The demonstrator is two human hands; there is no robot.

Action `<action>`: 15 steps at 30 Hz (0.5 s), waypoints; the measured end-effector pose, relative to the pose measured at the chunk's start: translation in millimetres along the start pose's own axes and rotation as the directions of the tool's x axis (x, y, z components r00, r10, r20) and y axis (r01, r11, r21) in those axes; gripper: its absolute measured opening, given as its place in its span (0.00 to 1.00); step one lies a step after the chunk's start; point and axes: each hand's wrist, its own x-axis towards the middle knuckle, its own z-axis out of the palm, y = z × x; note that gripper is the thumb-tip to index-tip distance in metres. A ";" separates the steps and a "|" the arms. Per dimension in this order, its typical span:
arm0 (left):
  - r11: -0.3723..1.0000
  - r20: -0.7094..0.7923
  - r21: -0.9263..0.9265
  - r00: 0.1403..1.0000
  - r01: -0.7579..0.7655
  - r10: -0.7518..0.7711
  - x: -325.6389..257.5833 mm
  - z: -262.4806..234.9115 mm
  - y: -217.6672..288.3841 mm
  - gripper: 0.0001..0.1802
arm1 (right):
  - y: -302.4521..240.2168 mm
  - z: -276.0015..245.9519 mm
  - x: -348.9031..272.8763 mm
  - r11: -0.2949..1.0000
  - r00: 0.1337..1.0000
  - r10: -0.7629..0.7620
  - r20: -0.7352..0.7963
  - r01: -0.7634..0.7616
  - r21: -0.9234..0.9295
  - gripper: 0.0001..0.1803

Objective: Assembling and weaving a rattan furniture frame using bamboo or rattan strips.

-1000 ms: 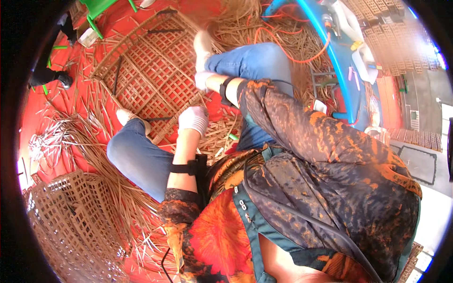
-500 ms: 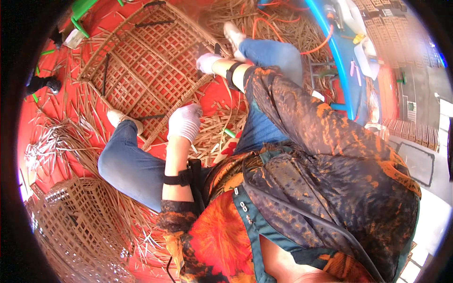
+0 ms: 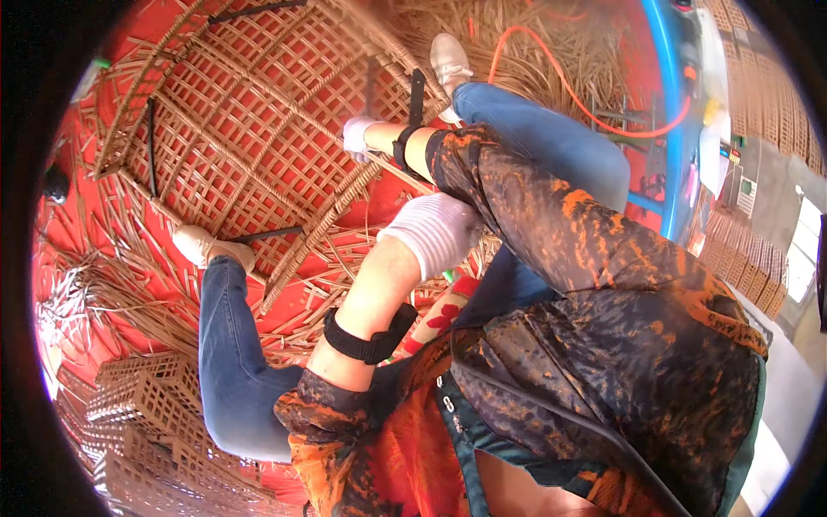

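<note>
A large woven basket [image 3: 258, 112] of brown strips, with a braided rim and dark bands, leans before me between my feet. My right hand [image 3: 357, 138], in a light glove, is at the basket's near right side with its fingers curled in; what they hold is too small to make out. A thin pale strip [image 3: 403, 172] runs taut from beside it toward my left hand [image 3: 431, 233]. That hand, in a white-and-lilac striped glove, is closed near my right sleeve, apart from the basket. Its fingertips are turned away, and the sleeve hides the strip's end.
Loose strips [image 3: 95, 289] litter the red floor [image 3: 73, 228] at left, with another heap [image 3: 525, 52] at the far side. Woven baskets [image 3: 155, 405] stand at lower left. An orange hose [image 3: 551, 60] curves toward a blue frame [image 3: 668, 112] on the right.
My left hand has moved right, away from the basket's near edge and toward my right sleeve. My right hand has shifted slightly left and down. The camera view has shifted too.
</note>
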 end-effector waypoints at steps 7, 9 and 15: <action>0.702 0.074 -0.711 0.997 0.045 0.011 -6.6 -34.4 -86.9 0.12 | -7.4 21.5 26.4 0.887 0.895 -0.379 -0.235 0.279 -0.367 0.12; 0.366 -0.039 -0.930 0.977 0.041 -0.210 14.1 -38.8 -150.7 0.12 | 52.2 8.1 23.2 0.823 0.776 -0.508 -0.373 0.311 -0.475 0.12; 0.414 -0.206 -0.796 0.445 0.441 -0.871 15.7 69.9 -350.8 0.10 | 7.5 17.2 -8.4 0.947 0.886 -0.292 -0.361 0.320 0.019 0.15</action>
